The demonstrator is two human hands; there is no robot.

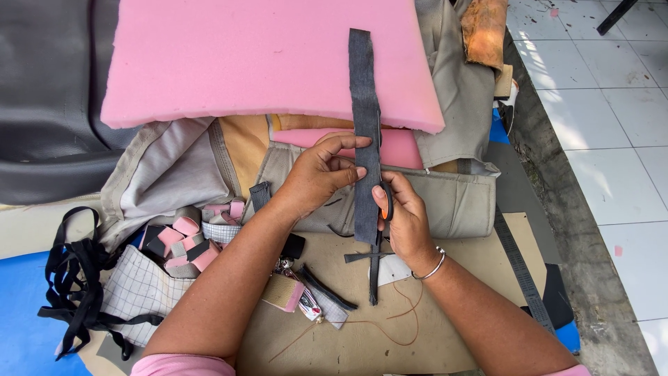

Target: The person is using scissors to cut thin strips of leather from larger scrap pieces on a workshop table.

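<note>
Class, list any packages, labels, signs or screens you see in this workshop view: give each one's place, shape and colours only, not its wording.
No signs or screens show.
Small packet: on the brown board below the left forearm, beside a foam block; flat, whitish with red marks, too small to tell more.

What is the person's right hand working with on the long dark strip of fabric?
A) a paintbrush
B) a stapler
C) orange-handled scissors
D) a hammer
C: the right hand has fingers through orange-handled scissors at the edge of the dark strip, which the left hand pinches.
</note>
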